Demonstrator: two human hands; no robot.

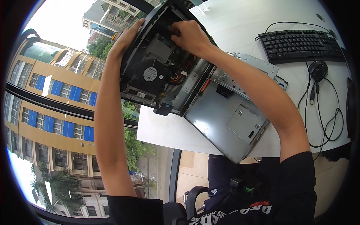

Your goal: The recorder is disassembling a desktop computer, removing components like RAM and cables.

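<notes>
A black computer case [126, 67] sits between eleven and twelve o'clock of the view's centre, at the edge of a white table [153, 129]. It is boxy, with dark outer walls and a bare grey metal frame; its open side faces up toward the camera, baring the interior. Toward its seven o'clock end is a black fan [150, 84] with a round white label [150, 74]; a flat grey plate [158, 51] lies at the fan's one o'clock, and red and yellow wires [177, 78] bunch at its three. The case's long axis slants from seven o'clock up to one, the short end nearer the wearer lying at seven. The left hand [128, 36] lies against the outer wall on the ten o'clock side; its fingers are mostly hidden, so I cannot tell how they are set. The right hand [190, 36] reaches inside near the one o'clock end, fingers curled and thumb close to the index finger; whether they pinch anything, I cannot tell. At the case's four o'clock, a silver metal panel [213, 118] slants beside it, with a perforated metal bracket [258, 64] above the panel.
</notes>
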